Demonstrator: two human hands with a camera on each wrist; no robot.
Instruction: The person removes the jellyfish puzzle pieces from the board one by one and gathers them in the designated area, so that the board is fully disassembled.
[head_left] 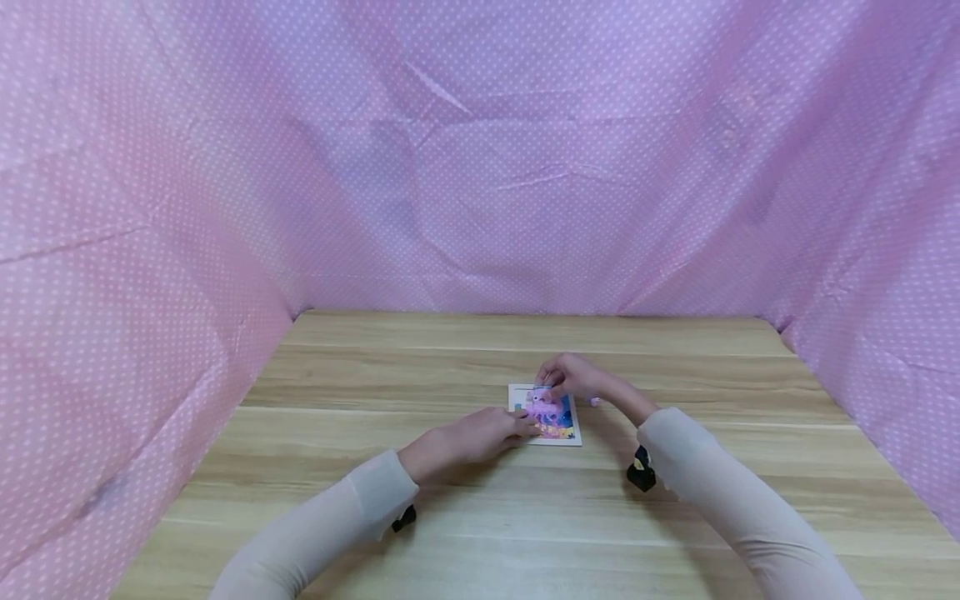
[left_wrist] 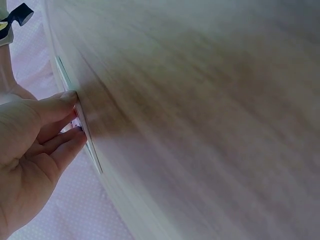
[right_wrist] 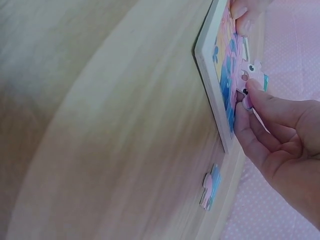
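A small jigsaw puzzle in a white-framed tray (head_left: 517, 393) lies flat on the table, its picture pink, blue and yellow. My left hand (head_left: 483, 433) rests its fingers on the tray's near left part; in the left wrist view the thumb (left_wrist: 64, 101) touches the tray's edge. Above the tray's far part, my right hand (head_left: 573, 379) pinches a pink puzzle piece (right_wrist: 254, 67) with a printed eye between thumb and fingers. The piece tilts up from the picture; whether its lower edge touches the other pieces I cannot tell. The fingers hide part of it.
A loose pink and blue puzzle piece (right_wrist: 212, 185) lies on the table just right of the tray, partly behind my right wrist in the head view. The wooden table (head_left: 360, 367) reaches back to a pink polka-dot curtain (head_left: 480, 208) that hangs on three sides.
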